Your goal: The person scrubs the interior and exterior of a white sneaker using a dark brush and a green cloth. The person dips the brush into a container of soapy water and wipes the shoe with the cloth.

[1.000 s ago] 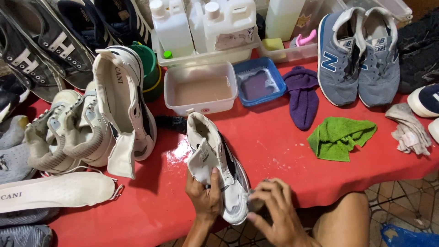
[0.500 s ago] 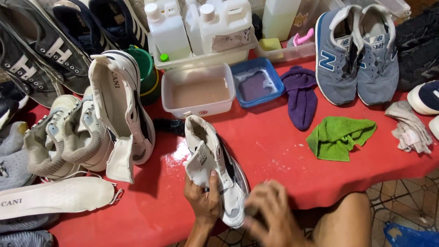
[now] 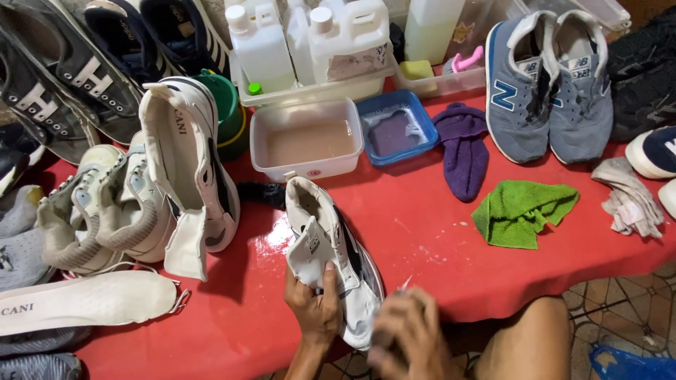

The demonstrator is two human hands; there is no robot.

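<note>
Two hands work on one white shoe [image 3: 331, 260] at the near edge of a red counter [image 3: 422, 246]. Left hand [image 3: 313, 306] is clamped on the shoe's tongue and side; right hand [image 3: 408, 341] is blurred at the toe, its grip impossible to tell. Wet patches shine beside the shoe. Its mate [image 3: 186, 165] stands on edge to the left, beside a tub [image 3: 306, 144] of cloudy water, so cleaning looks underway, not finished.

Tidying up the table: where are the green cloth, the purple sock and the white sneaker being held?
green cloth [image 3: 524, 211], head view, middle fold.
purple sock [image 3: 461, 151], head view, mid-length.
white sneaker [image 3: 331, 250], head view, tongue.
</note>
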